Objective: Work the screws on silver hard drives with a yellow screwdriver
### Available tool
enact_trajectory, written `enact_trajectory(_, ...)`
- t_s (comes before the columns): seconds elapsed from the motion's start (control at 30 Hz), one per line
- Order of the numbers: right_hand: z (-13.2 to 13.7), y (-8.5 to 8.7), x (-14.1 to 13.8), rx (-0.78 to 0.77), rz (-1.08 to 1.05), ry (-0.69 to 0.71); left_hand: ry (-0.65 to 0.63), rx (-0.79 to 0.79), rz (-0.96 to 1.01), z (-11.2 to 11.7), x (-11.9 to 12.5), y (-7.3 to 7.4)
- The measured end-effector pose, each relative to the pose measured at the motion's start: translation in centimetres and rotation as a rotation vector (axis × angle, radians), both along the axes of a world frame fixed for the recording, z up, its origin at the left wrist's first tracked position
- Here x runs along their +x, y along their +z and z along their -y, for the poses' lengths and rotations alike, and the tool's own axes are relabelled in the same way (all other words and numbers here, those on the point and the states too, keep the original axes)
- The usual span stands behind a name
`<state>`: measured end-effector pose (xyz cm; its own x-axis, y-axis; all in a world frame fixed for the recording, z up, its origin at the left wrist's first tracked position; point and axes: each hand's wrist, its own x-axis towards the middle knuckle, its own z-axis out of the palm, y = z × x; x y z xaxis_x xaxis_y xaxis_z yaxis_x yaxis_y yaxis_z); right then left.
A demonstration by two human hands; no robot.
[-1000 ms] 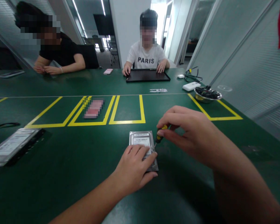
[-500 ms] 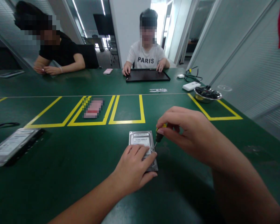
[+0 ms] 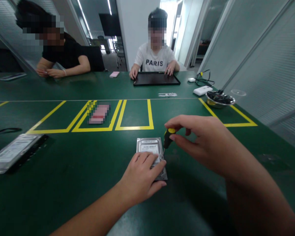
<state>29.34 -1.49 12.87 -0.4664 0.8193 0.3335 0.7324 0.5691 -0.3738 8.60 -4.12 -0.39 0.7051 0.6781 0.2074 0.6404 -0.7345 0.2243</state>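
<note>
A small silver hard drive (image 3: 148,142) with a white label lies on the green table. My left hand (image 3: 140,173) holds it down, fingers across its label and thumb at its near right corner, covering much of the lower half. At its right edge stands a short black-and-yellow screwdriver (image 3: 167,140), slightly tilted, its metal tip reaching the drive's edge. My right hand (image 3: 199,139) pinches the handle between thumb and forefinger; the other fingers are curled and partly hidden. Whether the tip sits in a screw is too small to tell.
Another, larger-looking hard drive (image 3: 17,149) lies at the left. Yellow tape frames (image 3: 134,128) cross the table, one around a pink blurred item (image 3: 100,113). A metal bowl of dark parts (image 3: 218,104) stands at the right. Across the table, a person touches a black tray (image 3: 157,79); another sits left.
The right hand's fingers have loosened and shifted a little on the screwdriver, so more of its yellow-topped handle shows. The screwdriver stands more upright. The left hand and drive stay together.
</note>
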Motion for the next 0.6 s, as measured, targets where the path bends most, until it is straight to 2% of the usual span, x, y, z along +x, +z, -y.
enact_trajectory(0.2, -0.24, -0.01, 0.03, -0.009, 0.011, 0.028, 0.0, -0.002, 0.004, 0.05, 0.02, -0.1)
enact_trajectory(0.6, -0.43, -0.17, -0.04, 0.008, 0.027, -0.016, -0.005, 0.004, 0.007, -0.01, -0.03, -0.25)
